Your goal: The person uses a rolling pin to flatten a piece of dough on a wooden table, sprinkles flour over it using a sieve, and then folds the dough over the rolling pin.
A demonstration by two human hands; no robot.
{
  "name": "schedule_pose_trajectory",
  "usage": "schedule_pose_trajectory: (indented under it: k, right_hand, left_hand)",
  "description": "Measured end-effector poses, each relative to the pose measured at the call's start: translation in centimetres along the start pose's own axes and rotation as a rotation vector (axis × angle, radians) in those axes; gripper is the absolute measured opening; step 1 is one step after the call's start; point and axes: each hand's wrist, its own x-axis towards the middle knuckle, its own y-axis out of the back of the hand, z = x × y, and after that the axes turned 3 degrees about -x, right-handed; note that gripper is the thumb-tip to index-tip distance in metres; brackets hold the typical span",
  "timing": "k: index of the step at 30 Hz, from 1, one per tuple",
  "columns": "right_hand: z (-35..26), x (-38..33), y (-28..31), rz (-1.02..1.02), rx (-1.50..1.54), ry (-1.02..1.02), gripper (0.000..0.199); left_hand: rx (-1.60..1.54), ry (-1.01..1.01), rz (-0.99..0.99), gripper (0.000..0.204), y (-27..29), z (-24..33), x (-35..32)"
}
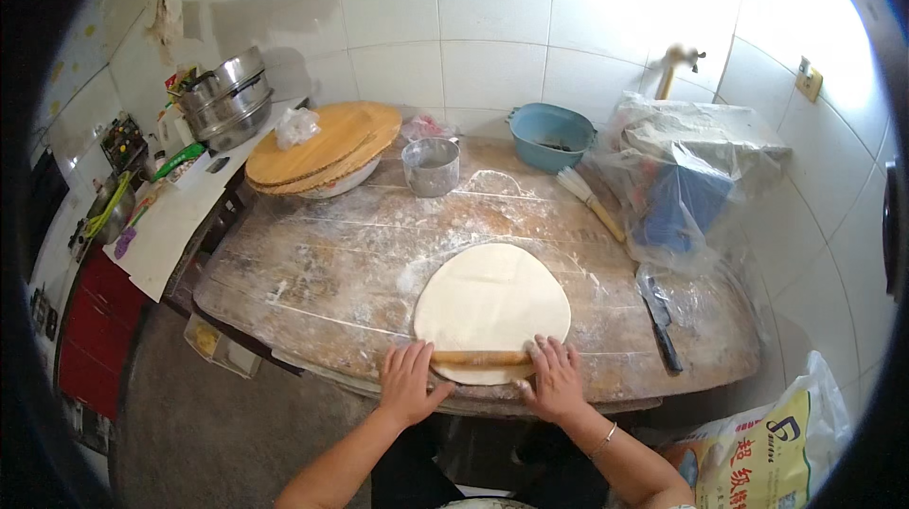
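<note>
Widest access lies at centre left of the frame, where the floury surface (312,272) is open between its left edge and the dough sheet (492,301). A narrower lane runs right of the dough, bounded by the knife (662,324). At lower centre, the rolling pin (481,357), left hand (407,384) and right hand (554,381) block the dough's near part. Round boards (327,144), a metal cup (431,168), a blue basin (551,140) and a brush (592,204) obstruct the upper side; plastic sheeting (720,168) closes the upper right.
</note>
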Motion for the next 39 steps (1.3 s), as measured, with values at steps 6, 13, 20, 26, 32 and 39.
schedule_pose_trajectory:
  k: [6, 13, 20, 26, 32, 39]
  right_hand:
    - [-0.2, 3.1, 0.1, -0.014, 0.04, 0.016, 0.052]
    - [2.7, 14.7, -2.8, 0.074, 0.005, -0.194, 0.056]
    - [4.4, 20.7, -4.5, 0.256, 0.008, -0.32, 0.062]
    - [2.8, 16.7, -2.8, 0.022, -0.018, -0.263, 0.075]
    - [0.6, 6.3, -1.2, -0.031, 0.021, -0.062, 0.058]
    - [-0.3, -1.5, -1.8, 0.233, 0.051, -0.033, 0.047]
  left_hand:
    - [0.042, -0.046, 0.11, 0.089, 0.4, 0.4, 0.8]
    - [0.079, 0.133, 0.023, 0.08, 0.1, -2.4, 12.7]
    - [0.022, 0.348, 0.049, 0.079, 0.0, -4.1, 19.5]
    - [0.089, 0.234, 0.038, 0.08, 0.2, -3.3, 15.0]
    - [0.099, 0.145, 0.026, 0.09, -1.3, -1.4, 6.6]
    - [0.079, -0.023, -0.044, 0.085, 1.0, 0.5, -0.1]
